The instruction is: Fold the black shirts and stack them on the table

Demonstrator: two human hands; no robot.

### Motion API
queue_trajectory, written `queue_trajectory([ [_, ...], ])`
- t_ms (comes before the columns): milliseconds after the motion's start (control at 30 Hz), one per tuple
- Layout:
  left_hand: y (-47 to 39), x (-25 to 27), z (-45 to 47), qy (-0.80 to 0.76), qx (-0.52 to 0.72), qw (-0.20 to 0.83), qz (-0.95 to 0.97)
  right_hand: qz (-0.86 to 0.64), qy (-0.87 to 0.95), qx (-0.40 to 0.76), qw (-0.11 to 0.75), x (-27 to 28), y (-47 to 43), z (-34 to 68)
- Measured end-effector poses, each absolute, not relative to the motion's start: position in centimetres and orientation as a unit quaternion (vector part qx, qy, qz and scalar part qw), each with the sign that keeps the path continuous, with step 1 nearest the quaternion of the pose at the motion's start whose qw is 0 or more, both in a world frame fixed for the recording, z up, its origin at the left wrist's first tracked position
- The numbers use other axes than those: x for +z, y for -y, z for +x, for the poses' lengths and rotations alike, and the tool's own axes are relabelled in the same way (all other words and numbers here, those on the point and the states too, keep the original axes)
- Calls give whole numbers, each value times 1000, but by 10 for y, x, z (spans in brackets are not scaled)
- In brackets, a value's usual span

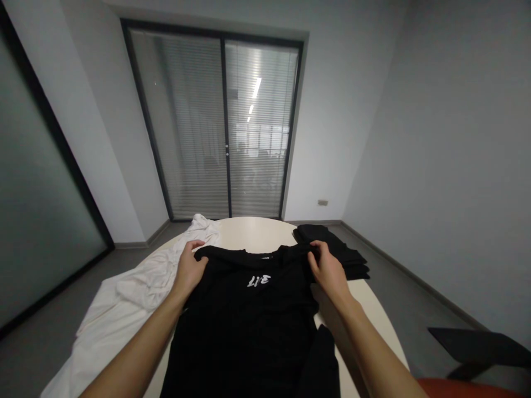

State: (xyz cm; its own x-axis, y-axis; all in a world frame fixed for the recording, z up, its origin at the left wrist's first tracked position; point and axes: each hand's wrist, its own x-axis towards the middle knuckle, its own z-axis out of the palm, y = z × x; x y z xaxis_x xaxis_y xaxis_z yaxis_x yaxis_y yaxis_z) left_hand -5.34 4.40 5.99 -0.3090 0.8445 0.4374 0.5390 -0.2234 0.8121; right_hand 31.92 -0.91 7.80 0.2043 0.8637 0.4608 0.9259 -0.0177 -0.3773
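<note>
A black T-shirt (253,326) with small white lettering on its chest is spread out over the table, its neckline toward the far side. My left hand (192,269) pinches the shirt at its left shoulder, fingers closed on the cloth. At the opposite shoulder, my right hand (327,268) grips the fabric between thumb and fingers. The collar between the two hands sags slightly. One sleeve hangs down at the lower right of the shirt. The shirt's lower part runs out of the bottom of the view.
Crumpled white cloth (133,293) covers the table's left side and hangs over the edge. Folded black garments (346,251) are stacked at the back right. The pale round table (253,228) stands before a glass door with blinds (261,166). A chair armrest (477,342) is at lower right.
</note>
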Motion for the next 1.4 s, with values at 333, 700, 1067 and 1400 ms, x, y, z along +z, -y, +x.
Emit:
queue_trajectory([
  [333,-22,76,-69,-666,230,121,700,-747,611,-26,262,79,7,320],
  [700,-33,94,-57,-653,314,224,651,-595,570,206,528,71,-17,319],
  [1067,-104,107,-73,-643,422,150,621,-688,590,71,416,108,-74,326],
  [1400,-123,76,-47,-617,351,-8,704,-633,719,80,275,85,-122,304],
])
